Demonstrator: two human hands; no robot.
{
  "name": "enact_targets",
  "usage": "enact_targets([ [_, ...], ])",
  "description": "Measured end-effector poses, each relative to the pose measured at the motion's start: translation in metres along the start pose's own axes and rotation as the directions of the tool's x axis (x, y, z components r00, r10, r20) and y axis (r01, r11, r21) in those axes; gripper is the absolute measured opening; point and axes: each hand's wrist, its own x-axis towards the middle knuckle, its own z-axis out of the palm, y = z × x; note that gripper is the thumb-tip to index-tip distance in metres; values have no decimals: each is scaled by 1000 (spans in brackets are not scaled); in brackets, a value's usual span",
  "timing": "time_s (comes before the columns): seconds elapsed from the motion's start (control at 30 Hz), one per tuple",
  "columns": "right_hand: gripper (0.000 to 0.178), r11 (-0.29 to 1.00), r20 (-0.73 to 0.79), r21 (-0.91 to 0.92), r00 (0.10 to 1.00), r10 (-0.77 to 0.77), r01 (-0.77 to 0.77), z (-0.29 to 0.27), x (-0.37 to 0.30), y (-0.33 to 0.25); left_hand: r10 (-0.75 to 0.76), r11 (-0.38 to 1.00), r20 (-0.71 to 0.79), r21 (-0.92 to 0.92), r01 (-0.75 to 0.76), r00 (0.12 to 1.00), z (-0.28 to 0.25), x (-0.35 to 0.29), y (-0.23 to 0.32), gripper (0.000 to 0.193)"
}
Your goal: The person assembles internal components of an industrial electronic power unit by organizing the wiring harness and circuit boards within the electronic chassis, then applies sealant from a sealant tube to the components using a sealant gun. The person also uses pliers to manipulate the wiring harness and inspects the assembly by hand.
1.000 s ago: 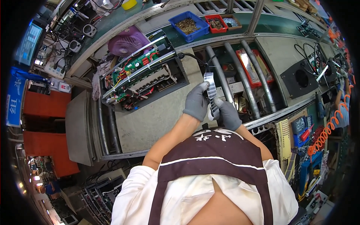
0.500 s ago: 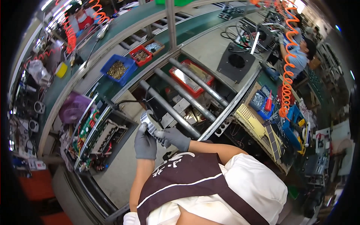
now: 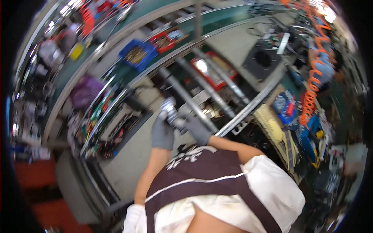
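Observation:
A round silver metal part with a ridged side (image 3: 169, 108) is held up in front of my apron, between both hands. My left hand (image 3: 162, 133), in a grey glove, is closed on its near left edge. From the right, my grey-gloved right hand (image 3: 198, 129) grips its lower right side. Motion blurs the part, so its finer details cannot be made out. Just left of my hands stands an open grey metal chassis (image 3: 130, 134) with circuit boards and wires inside.
Metal rollers (image 3: 202, 89) lie beyond my hands, a red tray (image 3: 219, 79) beneath them. Farther off are a blue bin of small brass-coloured parts (image 3: 149, 50) and a smaller red bin (image 3: 163, 42). A dark panel with a round hole (image 3: 252, 62) and a coiled orange hose (image 3: 312, 89) are at right.
The whole view has shifted and blurred, with the surroundings now farther right and mostly higher. The silver part looks turned, its flat round side no longer clear. Both hands still hold it.

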Motion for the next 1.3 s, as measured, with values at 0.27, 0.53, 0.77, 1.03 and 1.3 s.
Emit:
enact_targets([
  [0.27,40,999,12,9,999,-44,43,4,-2,-10,-31,998,-66,-55,27,997,6,-4,2,20],
  [0.53,37,995,10,3,995,-99,99,14,-4,-15,-19,999,-159,-40,13,987,7,-6,4,16],
  [0.77,40,995,-12,97,999,-36,37,16,-1,-21,-52,998,-129,-47,46,990,3,-5,3,16],
  [1.03,42,1000,-28,10,999,-27,27,23,-5,-33,-24,996,-150,85,37,988,0,-4,2,19],
  [1.3,41,994,8,110,1000,-4,3,18,-1,-19,-32,996,-184,80,48,982,0,-5,2,21],
])
